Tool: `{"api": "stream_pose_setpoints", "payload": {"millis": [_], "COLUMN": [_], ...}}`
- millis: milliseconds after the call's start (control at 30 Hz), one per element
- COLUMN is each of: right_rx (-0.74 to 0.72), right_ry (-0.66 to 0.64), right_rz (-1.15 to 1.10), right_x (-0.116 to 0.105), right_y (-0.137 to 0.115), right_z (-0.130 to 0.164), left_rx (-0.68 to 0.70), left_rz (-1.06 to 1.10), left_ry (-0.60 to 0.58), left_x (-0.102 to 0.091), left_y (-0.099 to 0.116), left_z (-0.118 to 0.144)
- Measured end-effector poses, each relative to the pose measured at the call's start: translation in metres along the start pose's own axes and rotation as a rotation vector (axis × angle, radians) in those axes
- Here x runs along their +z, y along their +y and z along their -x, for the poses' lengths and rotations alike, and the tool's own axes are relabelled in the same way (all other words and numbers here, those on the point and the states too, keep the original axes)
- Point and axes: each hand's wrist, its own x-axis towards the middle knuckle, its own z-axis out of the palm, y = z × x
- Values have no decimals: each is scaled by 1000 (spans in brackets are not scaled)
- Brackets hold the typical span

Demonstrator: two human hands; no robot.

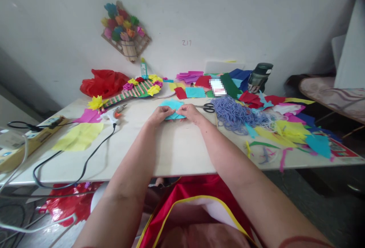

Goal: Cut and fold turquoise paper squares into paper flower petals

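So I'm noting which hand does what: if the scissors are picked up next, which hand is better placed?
Probably the right hand. The scissors lie just beside it on the table, handles toward it. The left hand sits on the far side of the turquoise paper and would have to cross over.

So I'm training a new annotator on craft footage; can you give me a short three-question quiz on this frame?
1. True or false: both hands press on the flat turquoise paper piece on the white table.
2. Which tool lies just beyond the right hand? A) black-handled scissors B) stapler C) ruler
3. Fill in: the white glue gun with an orange tip, left of the left hand, trails a ____ cord.

Key: 1 true; 2 A; 3 black.
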Motion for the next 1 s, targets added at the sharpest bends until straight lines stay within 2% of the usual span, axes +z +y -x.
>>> {"api": "stream_pose_setpoints", "payload": {"millis": [167,300,433,567,800,1000], "right_rx": [-2,-11,-29,-37,88,101], "right_ry": [26,56,84,87,27,56], "right_rz": [-15,-39,-58,-73,-145,-141], "right_x": [0,-3,-4,-3,-5,-2], "right_y": [2,1,-1,-3,-2,-1], "right_z": [-3,-2,-1,0,2,1], "left_rx": [66,-31,-146,-162,-58,-89], "left_rz": [-36,138,250,233,151,133], "left_ry": [37,54,-3,8,1,-18], "left_x": [1,-3,-4,0,-3,-2], "left_y": [3,5,7,9,0,0], "left_z": [0,2,4,6,1,1]}}
